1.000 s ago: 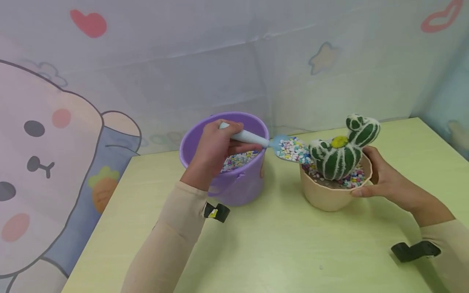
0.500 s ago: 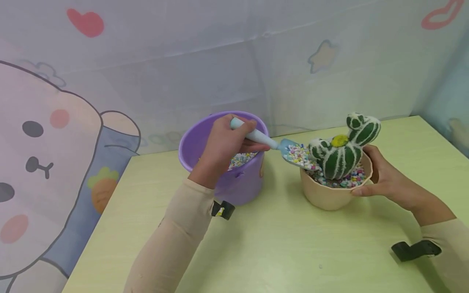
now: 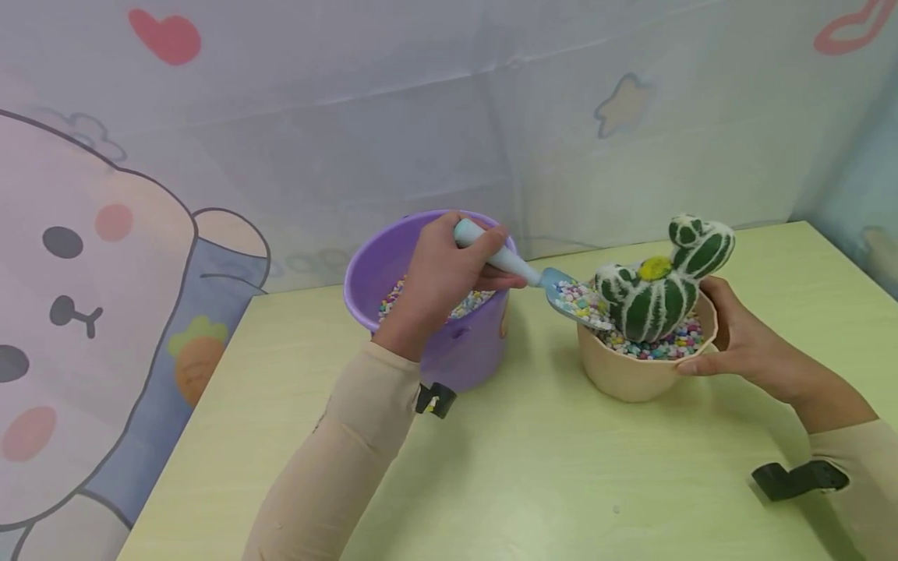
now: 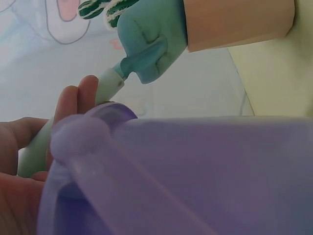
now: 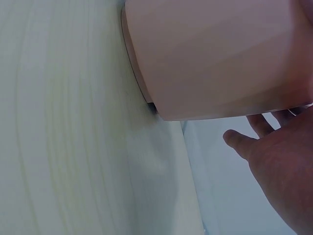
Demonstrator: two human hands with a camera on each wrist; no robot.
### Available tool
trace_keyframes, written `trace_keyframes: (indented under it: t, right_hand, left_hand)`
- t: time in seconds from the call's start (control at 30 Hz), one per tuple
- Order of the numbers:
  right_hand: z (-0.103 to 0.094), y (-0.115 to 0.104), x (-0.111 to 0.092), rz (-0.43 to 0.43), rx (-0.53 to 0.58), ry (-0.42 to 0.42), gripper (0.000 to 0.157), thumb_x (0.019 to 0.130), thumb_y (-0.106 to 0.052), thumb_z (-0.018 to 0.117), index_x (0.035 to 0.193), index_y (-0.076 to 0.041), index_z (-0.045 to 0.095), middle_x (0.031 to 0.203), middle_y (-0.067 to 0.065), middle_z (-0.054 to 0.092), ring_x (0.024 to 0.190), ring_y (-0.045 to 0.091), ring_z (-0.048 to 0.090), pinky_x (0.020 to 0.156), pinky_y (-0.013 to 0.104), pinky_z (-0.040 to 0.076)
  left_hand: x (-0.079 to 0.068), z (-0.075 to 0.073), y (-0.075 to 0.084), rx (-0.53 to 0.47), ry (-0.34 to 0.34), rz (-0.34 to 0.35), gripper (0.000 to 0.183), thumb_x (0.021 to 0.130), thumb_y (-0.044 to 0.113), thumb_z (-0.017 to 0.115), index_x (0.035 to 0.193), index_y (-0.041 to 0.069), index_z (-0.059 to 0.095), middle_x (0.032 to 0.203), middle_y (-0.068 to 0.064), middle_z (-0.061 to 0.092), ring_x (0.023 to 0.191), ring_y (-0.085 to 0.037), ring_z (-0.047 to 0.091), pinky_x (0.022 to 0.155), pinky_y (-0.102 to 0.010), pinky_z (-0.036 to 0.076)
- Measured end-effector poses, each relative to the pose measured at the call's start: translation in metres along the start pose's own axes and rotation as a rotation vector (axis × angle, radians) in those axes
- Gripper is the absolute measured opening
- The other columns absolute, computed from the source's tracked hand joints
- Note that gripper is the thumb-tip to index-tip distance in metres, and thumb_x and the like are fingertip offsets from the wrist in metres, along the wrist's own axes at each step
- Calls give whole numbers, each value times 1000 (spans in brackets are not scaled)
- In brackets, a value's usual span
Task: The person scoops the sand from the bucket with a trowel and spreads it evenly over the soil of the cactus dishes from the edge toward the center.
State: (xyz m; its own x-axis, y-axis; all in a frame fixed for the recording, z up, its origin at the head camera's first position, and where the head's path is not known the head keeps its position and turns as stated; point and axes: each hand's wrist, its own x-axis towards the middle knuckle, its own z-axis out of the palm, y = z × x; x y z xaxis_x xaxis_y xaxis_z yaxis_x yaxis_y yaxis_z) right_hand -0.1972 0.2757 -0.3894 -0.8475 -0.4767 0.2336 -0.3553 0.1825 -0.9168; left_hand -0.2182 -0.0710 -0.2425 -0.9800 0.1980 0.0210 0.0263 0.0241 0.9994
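Note:
My left hand [image 3: 445, 269] grips the pale blue handle of a small trowel [image 3: 552, 279]. Its blade, loaded with multicoloured pebbles [image 3: 582, 302], tilts down over the left rim of a cream flower pot [image 3: 631, 379]. A green artificial cactus [image 3: 652, 308] with white fuzz and a yellow top stands in that pot, more pebbles around its base. At the pot's right side my right hand [image 3: 754, 352] holds the rim, thumb in front and fingers behind. The left wrist view shows the trowel's underside [image 4: 151, 41]; the right wrist view shows the pot's wall [image 5: 215, 58].
A purple bucket [image 3: 466, 358], with pebbles inside, stands left of the pot under my left hand. Both rest on a pale yellow-green table [image 3: 533, 475]. Behind rises a printed cloth backdrop [image 3: 393, 148]. One small speck [image 3: 616, 509] lies near the front.
My left hand has moved right and tipped the trowel further down. Pebbles have slid off the blade, and the pot's left part holds more of them. The right hand stays put.

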Motion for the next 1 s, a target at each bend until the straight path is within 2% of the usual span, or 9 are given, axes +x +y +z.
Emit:
trace_keyframes:
  t: [0.33, 0.53, 0.73, 0.87, 1.0]
  right_hand:
    - [0, -1, 1, 4, -4, 1, 92, 76, 13, 69, 146, -19, 18, 137, 6, 27, 122, 12, 35, 91, 8, 39]
    - [-1, -1, 0, 18, -11, -9, 95, 77, 11, 71, 148, -20, 15, 140, 6, 25, 124, 11, 32, 92, 8, 37]
    - [-1, -6, 0, 20, 20, -34, 102, 77, 12, 70, 153, -22, 10, 145, 5, 22, 128, 13, 30, 92, 10, 38]
    - [1, -5, 2, 20, 6, -22, 100, 77, 11, 69, 152, -23, 11, 144, 4, 24, 125, 11, 34, 90, 9, 40]
    - [0, -4, 3, 11, 28, -21, 101, 76, 13, 70, 151, -22, 12, 145, 3, 20, 128, 12, 27, 91, 8, 36]
  left_hand:
    - [-1, 5, 5, 63, -60, 95, 24, 97, 13, 65, 105, -4, 50, 83, -24, 69, 70, -32, 72, 69, -40, 62]
    - [-3, 9, 5, 122, -85, 180, 22, 96, 14, 66, 101, -2, 52, 79, -20, 69, 67, -29, 72, 65, -39, 63]
    - [-7, 14, 9, 251, -103, 300, 20, 95, 19, 68, 96, 4, 56, 76, -13, 69, 65, -24, 72, 61, -35, 62]
    - [-10, 14, 13, 331, -146, 379, 15, 96, 14, 67, 97, 5, 55, 76, -10, 69, 65, -21, 72, 61, -33, 62]
    - [-10, 10, 13, 404, -174, 449, 12, 96, 10, 64, 97, 5, 53, 78, -8, 70, 65, -15, 71, 62, -29, 62]
